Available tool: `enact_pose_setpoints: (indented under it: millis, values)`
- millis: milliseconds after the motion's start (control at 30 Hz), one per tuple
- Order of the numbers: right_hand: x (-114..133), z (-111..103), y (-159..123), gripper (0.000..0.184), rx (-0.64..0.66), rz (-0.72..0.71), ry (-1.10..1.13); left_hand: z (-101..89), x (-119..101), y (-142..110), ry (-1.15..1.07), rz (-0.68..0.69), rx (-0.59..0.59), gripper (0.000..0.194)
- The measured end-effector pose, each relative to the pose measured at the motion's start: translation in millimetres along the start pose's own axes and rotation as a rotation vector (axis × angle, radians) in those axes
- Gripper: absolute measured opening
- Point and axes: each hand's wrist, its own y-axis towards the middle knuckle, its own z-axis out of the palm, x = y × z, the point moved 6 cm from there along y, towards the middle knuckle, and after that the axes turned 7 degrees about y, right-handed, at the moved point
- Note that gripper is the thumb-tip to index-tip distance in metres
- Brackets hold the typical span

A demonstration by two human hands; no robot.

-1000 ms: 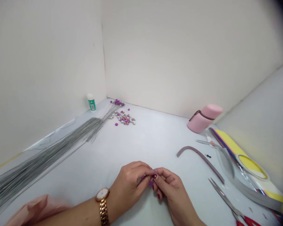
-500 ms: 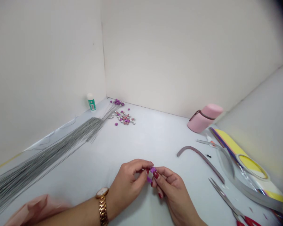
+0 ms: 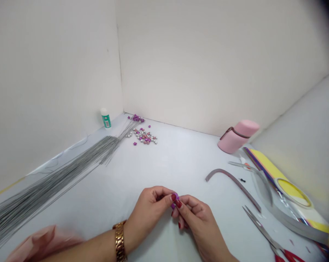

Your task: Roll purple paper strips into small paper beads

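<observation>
My left hand (image 3: 150, 207) and my right hand (image 3: 197, 222) meet fingertip to fingertip low in the middle of the white table (image 3: 180, 160). Together they pinch a tiny purple piece (image 3: 176, 197), mostly hidden by the fingers. A gold watch band (image 3: 120, 242) is on my left wrist. The nails on both hands are dark red.
A long bundle of thin grey wires (image 3: 52, 182) lies at the left. Small purple and silver beads (image 3: 145, 136) and a glue bottle (image 3: 105, 117) sit in the far corner. At the right are a pink case (image 3: 238, 136), grey strips (image 3: 232, 182), scissors (image 3: 265, 233), a tape roll (image 3: 292, 189) and yellow sheets (image 3: 268, 167).
Both hands have stayed in place and worked the purple piece between the fingertips; it showed more half a second ago and is now more covered. My left wrist has turned, hiding the watch face.
</observation>
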Motion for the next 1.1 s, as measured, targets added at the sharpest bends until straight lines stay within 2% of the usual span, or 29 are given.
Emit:
enact_pose_setpoints:
  millis: [133,333,467,600,733,867,1000,1100]
  values:
    - [-1,-2,-1,0.028,-0.025,0.004,-0.032,-2.6,-4,-2,0.118,0.036,-0.051,0.021]
    - [-1,1,-1,0.028,0.017,0.007,-0.046,-9.1,-22,-8,0.522,0.213,-0.185,0.019]
    - [0,2,-2,0.029,0.019,0.018,0.020,-5.2,-30,-11,0.715,0.376,-0.153,0.021]
    - [-1,2,0,0.031,0.012,0.007,0.071,0.0,-30,-14,0.798,0.466,-0.092,0.022]
    - [-3,2,2,0.029,0.011,0.032,0.134,1.6,-25,-13,0.759,0.442,-0.043,0.023]
    - [1,4,1,0.031,-0.022,0.045,0.185,-7.0,-20,-7,0.538,0.303,-0.117,0.021]
    - [3,6,-1,0.030,-0.030,0.044,0.186,-2.2,-14,-3,0.344,0.196,-0.027,0.018]
    - [3,7,-1,0.030,-0.023,0.042,0.186,-1.9,-12,-2,0.267,0.154,-0.035,0.014]
